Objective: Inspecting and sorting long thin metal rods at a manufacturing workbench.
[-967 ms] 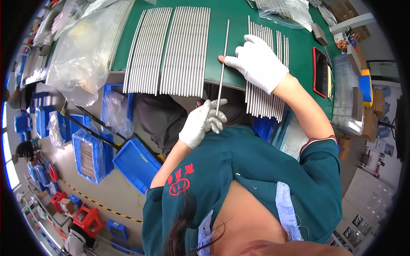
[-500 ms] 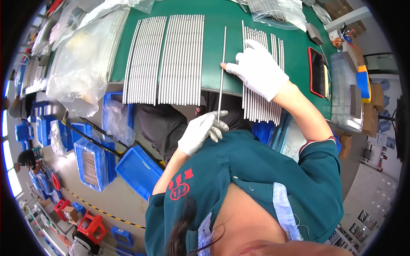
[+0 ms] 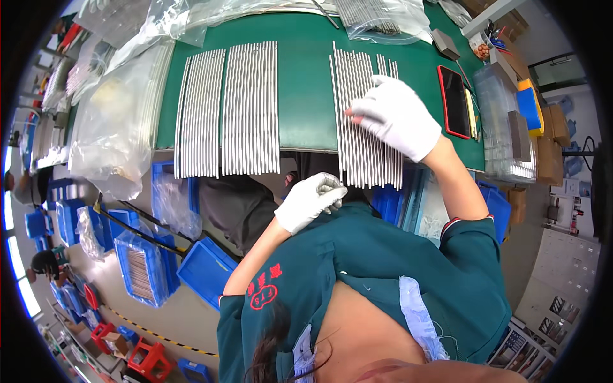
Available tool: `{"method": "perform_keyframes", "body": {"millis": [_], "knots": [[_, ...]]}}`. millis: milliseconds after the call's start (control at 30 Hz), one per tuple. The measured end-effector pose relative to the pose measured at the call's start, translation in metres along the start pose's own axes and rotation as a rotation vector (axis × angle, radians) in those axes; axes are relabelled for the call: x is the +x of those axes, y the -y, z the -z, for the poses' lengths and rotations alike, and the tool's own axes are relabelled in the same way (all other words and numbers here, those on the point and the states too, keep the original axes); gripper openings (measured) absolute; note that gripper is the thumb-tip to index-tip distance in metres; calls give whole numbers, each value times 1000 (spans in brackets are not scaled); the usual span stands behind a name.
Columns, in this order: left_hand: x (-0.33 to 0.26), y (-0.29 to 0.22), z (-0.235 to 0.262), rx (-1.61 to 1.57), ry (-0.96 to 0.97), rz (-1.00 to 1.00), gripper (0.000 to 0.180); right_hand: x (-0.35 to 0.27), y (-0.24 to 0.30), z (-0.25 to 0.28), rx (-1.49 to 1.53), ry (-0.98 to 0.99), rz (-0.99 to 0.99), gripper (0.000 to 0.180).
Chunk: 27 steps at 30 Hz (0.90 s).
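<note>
My left hand (image 3: 311, 203), in a white glove, is closed at the lower end of a thin metal rod (image 3: 336, 127). That rod lies along the left side of the right-hand row of metal rods (image 3: 365, 150), its end reaching past the table's near edge. Over the same row hovers or rests my right hand (image 3: 399, 120), gloved in white with bare fingertips showing. Its fingers are curled together above the rods; whether they grip one is hidden. Two more rows of rods, a left row (image 3: 201, 115) and a middle row (image 3: 251, 108), lie side by side on the green table (image 3: 306, 96).
A red-edged phone (image 3: 454, 102) lies right of the rods, with clear plastic trays (image 3: 495, 121) beyond it. Bagged rods (image 3: 383, 22) are at the back, and a large plastic-wrapped bundle (image 3: 121, 108) stands left. Blue crates (image 3: 207, 271) sit below the table.
The single rod has shifted from the gap between rows to the left side of the right-hand row. Both hands moved with it; my right thumb has left its earlier place. The view has shifted too.
</note>
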<state>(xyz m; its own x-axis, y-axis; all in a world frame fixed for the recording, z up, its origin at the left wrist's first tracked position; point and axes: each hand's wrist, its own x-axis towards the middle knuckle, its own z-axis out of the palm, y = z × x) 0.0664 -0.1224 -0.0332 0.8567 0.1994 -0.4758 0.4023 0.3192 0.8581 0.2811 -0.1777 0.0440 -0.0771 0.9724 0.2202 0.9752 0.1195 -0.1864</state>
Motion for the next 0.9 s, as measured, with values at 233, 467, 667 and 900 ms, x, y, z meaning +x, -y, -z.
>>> {"method": "perform_keyframes", "body": {"millis": [233,467,667,900], "knots": [[-20,-11,7,-343,122,-109,21,5,24,-18,-75,-36,381,17],[-32,-24,12,-194,5,-217,31,41,8,39,570,-422,-170,15],[-11,5,9,-407,-163,-198,52,48,-21,25,1215,64,-507,35],[-4,16,4,-435,-203,-136,46,68,-39,-9,1076,244,-485,35]]}}
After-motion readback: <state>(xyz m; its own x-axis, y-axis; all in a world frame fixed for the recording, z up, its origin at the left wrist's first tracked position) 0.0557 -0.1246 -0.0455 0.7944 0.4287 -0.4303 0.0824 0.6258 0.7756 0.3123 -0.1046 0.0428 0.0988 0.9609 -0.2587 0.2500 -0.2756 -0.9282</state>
